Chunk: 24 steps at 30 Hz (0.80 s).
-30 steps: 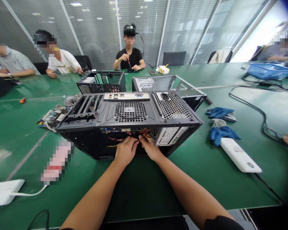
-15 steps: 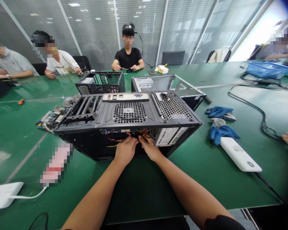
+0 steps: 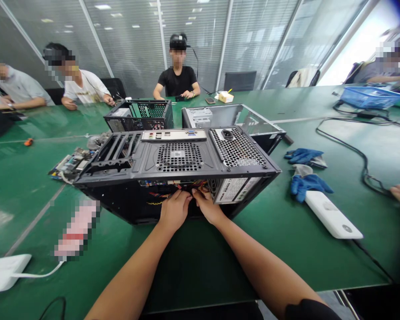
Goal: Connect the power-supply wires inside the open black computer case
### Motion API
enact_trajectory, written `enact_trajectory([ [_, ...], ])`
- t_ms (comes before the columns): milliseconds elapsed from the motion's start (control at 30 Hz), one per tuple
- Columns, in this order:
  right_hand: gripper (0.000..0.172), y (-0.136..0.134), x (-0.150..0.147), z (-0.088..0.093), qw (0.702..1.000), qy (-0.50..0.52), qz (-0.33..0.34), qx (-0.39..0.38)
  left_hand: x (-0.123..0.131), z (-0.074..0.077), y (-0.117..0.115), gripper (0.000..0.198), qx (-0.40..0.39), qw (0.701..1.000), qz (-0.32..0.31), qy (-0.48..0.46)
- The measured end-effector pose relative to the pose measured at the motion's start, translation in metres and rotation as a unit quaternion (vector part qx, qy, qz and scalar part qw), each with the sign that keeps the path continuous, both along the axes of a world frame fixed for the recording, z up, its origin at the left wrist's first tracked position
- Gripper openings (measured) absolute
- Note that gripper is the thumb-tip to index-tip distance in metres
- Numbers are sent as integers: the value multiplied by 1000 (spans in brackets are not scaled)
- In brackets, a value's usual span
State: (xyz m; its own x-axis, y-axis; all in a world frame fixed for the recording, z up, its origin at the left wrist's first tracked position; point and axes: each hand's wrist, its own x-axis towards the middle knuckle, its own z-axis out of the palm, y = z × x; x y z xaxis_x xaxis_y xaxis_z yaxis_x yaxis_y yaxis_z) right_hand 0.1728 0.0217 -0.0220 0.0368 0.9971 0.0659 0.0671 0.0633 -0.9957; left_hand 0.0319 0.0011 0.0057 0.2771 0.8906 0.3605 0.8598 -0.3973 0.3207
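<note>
A black computer case point(image 3: 143, 162) stands on end in front of me, its open side facing me and its rear panel on top. Both hands reach into that opening. My left hand point(image 3: 175, 206) has bent fingers pressed together; whatever lies between them is hidden. Close beside it, my right hand point(image 3: 205, 204) is closed around some thin coloured cables point(image 3: 203, 184) below the power supply point(image 3: 238, 189). More red and yellow wires point(image 3: 156, 200) hang inside, left of my hands. A strip of the motherboard point(image 3: 156, 182) shows under the case's upper edge.
Two opened cases, one black point(image 3: 138, 116) and one silver point(image 3: 213, 116), stand behind mine. A circuit board point(image 3: 71, 164) lies left. Blue gloves point(image 3: 308, 182), a white power bank point(image 3: 333, 215) and a black cable point(image 3: 356, 149) lie right. People sit around the green table point(image 3: 286, 253).
My hands stay almost still inside the case. Across the table, the orange-handled tool in the person's hand is no longer visible and that hand has shifted slightly left.
</note>
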Motion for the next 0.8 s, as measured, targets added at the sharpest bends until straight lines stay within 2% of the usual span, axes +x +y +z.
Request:
enact_trajectory([
  [167,42,-5,1,11,999,-1,-2,-33,0,1,0,17,6,1000,2,-7],
  [333,47,-7,1,14,999,-22,-10,-40,-1,0,1,16,22,999,-10,-24],
  [567,41,-10,4,19,995,-90,-25,-24,-3,-8,1,17,75,994,-31,-72],
  [800,38,-12,5,24,996,-83,-7,-28,-2,-7,-1,17,75,995,-31,-63],
])
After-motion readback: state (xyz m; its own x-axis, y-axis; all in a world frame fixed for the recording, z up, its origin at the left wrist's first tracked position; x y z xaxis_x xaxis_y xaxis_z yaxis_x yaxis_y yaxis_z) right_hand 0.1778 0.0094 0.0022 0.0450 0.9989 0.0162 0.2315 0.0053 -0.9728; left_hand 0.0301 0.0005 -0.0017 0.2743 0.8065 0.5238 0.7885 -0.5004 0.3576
